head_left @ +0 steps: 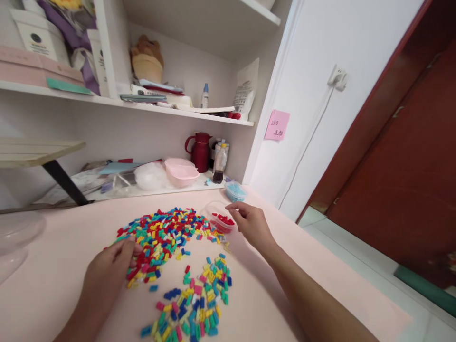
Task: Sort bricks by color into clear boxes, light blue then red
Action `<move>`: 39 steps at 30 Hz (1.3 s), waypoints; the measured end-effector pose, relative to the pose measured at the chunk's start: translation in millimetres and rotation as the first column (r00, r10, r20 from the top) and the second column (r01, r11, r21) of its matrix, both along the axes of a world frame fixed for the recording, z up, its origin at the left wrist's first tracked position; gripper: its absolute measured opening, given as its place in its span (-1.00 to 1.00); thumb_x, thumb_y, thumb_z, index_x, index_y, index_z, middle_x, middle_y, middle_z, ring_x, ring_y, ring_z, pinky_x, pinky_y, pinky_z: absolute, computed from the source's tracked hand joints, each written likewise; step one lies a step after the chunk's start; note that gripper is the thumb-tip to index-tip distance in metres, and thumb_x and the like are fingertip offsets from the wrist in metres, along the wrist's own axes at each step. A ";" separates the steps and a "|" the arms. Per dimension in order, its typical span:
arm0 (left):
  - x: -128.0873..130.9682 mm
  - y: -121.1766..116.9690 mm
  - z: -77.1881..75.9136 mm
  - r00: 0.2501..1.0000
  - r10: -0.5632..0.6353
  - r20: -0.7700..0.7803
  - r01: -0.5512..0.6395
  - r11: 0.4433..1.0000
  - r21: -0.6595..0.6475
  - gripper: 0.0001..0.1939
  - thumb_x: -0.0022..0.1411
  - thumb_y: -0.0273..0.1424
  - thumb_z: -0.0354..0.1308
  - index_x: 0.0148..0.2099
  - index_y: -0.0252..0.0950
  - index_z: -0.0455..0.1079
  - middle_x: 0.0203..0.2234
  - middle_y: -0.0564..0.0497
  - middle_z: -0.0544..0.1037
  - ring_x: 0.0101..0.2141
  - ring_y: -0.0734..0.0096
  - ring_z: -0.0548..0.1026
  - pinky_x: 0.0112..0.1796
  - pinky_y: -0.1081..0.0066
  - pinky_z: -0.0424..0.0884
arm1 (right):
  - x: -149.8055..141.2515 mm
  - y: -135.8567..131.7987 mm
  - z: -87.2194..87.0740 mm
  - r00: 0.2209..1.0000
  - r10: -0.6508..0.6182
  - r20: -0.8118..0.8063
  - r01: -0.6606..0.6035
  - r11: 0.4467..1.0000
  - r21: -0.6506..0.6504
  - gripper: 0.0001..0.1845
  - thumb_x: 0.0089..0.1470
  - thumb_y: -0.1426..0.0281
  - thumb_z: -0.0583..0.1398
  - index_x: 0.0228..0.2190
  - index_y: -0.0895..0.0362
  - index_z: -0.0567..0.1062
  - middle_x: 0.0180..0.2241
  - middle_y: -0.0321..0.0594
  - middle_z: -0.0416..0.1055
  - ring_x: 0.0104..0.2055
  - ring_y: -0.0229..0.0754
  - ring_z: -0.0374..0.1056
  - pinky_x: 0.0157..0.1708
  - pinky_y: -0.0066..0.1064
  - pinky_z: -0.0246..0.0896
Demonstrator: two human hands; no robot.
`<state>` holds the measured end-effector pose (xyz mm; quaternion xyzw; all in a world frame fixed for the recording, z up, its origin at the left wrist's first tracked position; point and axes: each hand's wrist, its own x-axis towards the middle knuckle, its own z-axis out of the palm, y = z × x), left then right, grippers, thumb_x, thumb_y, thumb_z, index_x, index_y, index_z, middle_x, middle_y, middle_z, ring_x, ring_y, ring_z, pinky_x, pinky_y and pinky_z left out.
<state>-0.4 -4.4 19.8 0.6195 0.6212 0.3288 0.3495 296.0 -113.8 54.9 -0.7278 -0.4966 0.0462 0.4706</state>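
At the left edge of a large heap of small colourful plastic building bricks (167, 232), my left hand (116, 263) has its fingers curled down among the bricks. Red pieces lie right by its fingertips, and whatever is between them is hidden. My right hand (252, 224) is over the rim of a clear round tub (221, 230) with red bricks (223, 219) in it. Its index finger reaches over the tub, the thumb is apart from it, and no brick shows between them. A second, smaller spread of mixed bricks (199, 304) lies closer to me.
Behind the red tub stands a clear box of light blue pieces (235, 191). A pink basin (181, 172), a dark red jug (201, 152) and a bottle (219, 164) line the back. Clear plastic containers (17, 232) sit at left. A shelf (199, 114) overhangs the rear.
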 end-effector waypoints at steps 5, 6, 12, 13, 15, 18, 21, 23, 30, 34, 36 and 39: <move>-0.4 1.4 -2.3 1.000 -0.005 0.028 0.005 1.000 0.002 -0.61 0.10 -0.01 -0.01 -0.39 -0.21 0.41 -0.65 0.11 0.50 -0.49 0.27 0.46 -0.45 0.42 0.25 | -14.0 -12.3 12.0 0.967 0.168 0.194 -0.119 0.964 -0.239 -0.65 0.11 0.42 0.05 -0.25 -0.03 0.62 -0.51 -0.34 0.49 -0.48 -0.25 0.33 -0.42 -0.46 0.10; -0.3 1.6 -2.7 1.000 -0.004 0.031 0.004 1.000 0.006 -0.61 0.10 -0.01 -0.02 -0.39 -0.20 0.41 -0.65 0.11 0.50 -0.49 0.27 0.47 -0.45 0.41 0.26 | -16.8 -14.7 13.7 0.942 0.229 0.246 -0.141 0.934 -0.328 -0.65 0.10 0.44 0.05 -0.26 -0.04 0.62 -0.46 -0.32 0.52 -0.42 -0.23 0.37 -0.38 -0.46 0.12; 1.1 -0.3 0.6 1.000 -0.001 -0.004 0.001 1.000 0.013 -0.60 0.08 0.00 -0.05 -0.43 -0.19 0.40 -0.66 0.10 0.50 -0.51 0.25 0.48 -0.46 0.39 0.26 | -29.9 -19.0 16.6 0.836 0.398 0.376 -0.042 0.732 -0.680 -0.65 0.11 0.47 0.03 -0.17 0.04 0.55 -0.62 -0.28 0.44 -0.43 -0.15 0.41 -0.39 -0.43 0.11; 1.3 -0.9 1.4 1.000 0.002 -0.010 -0.001 1.000 0.015 -0.60 0.08 0.01 -0.05 -0.43 -0.19 0.40 -0.66 0.10 0.51 -0.52 0.26 0.48 -0.46 0.39 0.26 | -30.7 -18.5 17.2 0.837 0.396 0.377 -0.031 0.723 -0.690 -0.63 0.11 0.47 0.04 -0.13 0.04 0.53 -0.64 -0.29 0.42 -0.44 -0.15 0.41 -0.39 -0.43 0.12; 1.5 -1.8 2.3 1.000 0.005 -0.017 -0.004 1.000 0.012 -0.58 0.08 0.03 -0.06 -0.43 -0.19 0.40 -0.67 0.10 0.50 -0.53 0.26 0.47 -0.47 0.38 0.26 | -30.8 -18.1 19.3 0.850 0.393 0.351 -0.031 0.703 -0.711 -0.61 0.11 0.48 0.03 -0.08 0.04 0.50 -0.66 -0.32 0.40 -0.53 -0.20 0.39 -0.39 -0.44 0.14; 1.4 -2.4 2.5 1.000 -0.001 -0.014 0.001 1.000 0.012 -0.57 0.08 0.03 -0.06 -0.43 -0.19 0.40 -0.67 0.09 0.51 -0.51 0.25 0.49 -0.46 0.38 0.26 | -29.2 -19.5 22.2 0.882 0.408 0.236 -0.094 0.643 -0.760 -0.62 0.12 0.47 0.02 -0.09 0.07 0.51 -0.68 -0.37 0.39 -0.72 -0.31 0.23 -0.47 -0.47 0.16; 1.4 -2.6 3.5 1.000 -0.003 -0.004 0.003 1.000 0.019 -0.60 0.08 0.00 -0.05 -0.45 -0.19 0.40 -0.66 0.09 0.51 -0.50 0.25 0.49 -0.45 0.39 0.27 | -27.6 -20.9 21.9 0.903 0.419 0.093 -0.218 0.635 -0.741 -0.57 0.16 0.43 0.00 -0.01 0.00 0.48 -0.67 -0.41 0.40 -0.74 -0.34 0.23 -0.51 -0.51 0.17; 1.4 -2.7 4.8 1.000 -0.002 -0.002 0.002 1.000 0.020 -0.61 0.08 -0.01 -0.05 -0.46 -0.19 0.39 -0.65 0.09 0.52 -0.51 0.26 0.49 -0.45 0.38 0.27 | -27.0 -20.2 20.0 0.912 0.393 0.119 -0.207 0.690 -0.694 -0.54 0.18 0.43 -0.02 0.04 -0.04 0.46 -0.66 -0.42 0.41 -0.70 -0.34 0.28 -0.47 -0.51 0.19; 1.2 -2.1 1.7 1.000 0.011 0.007 -0.011 1.000 0.009 -0.63 0.09 -0.03 -0.03 -0.43 -0.18 0.41 -0.67 0.10 0.50 -0.51 0.27 0.48 -0.45 0.39 0.28 | -23.7 -9.1 5.8 0.892 0.303 0.335 -0.062 0.818 -0.572 -0.66 0.10 0.43 0.09 -0.17 -0.07 0.58 -0.38 -0.33 0.57 -0.32 -0.23 0.46 -0.32 -0.47 0.16; 0.8 -0.2 -2.5 1.000 0.003 0.019 -0.003 1.000 0.029 -0.62 0.11 -0.03 -0.03 -0.43 -0.19 0.42 -0.67 0.11 0.50 -0.53 0.28 0.47 -0.46 0.39 0.28 | -28.0 -0.7 -8.1 0.865 0.278 0.417 -0.017 0.848 -0.530 -0.73 0.12 0.37 0.11 -0.22 -0.09 0.59 -0.28 -0.33 0.59 -0.22 -0.17 0.45 -0.31 -0.44 0.14; 0.1 0.9 -4.0 1.000 -0.001 0.015 0.001 0.999 0.032 -0.61 0.11 -0.02 -0.02 -0.42 -0.19 0.43 -0.66 0.10 0.50 -0.55 0.29 0.45 -0.48 0.39 0.27 | -32.1 1.9 -14.0 0.841 0.299 0.451 -0.014 0.845 -0.535 -0.72 0.11 0.37 0.11 -0.23 -0.10 0.59 -0.27 -0.33 0.59 -0.21 -0.15 0.46 -0.31 -0.42 0.13; -1.5 2.5 -6.5 1.000 -0.023 0.009 0.023 0.999 0.026 -0.61 0.12 -0.02 -0.03 -0.40 -0.19 0.44 -0.66 0.09 0.51 -0.53 0.28 0.47 -0.47 0.40 0.29 | -36.0 2.8 -18.5 0.819 0.347 0.457 -0.045 0.832 -0.552 -0.69 0.09 0.42 0.10 -0.22 -0.11 0.58 -0.25 -0.34 0.60 -0.19 -0.13 0.46 -0.32 -0.41 0.13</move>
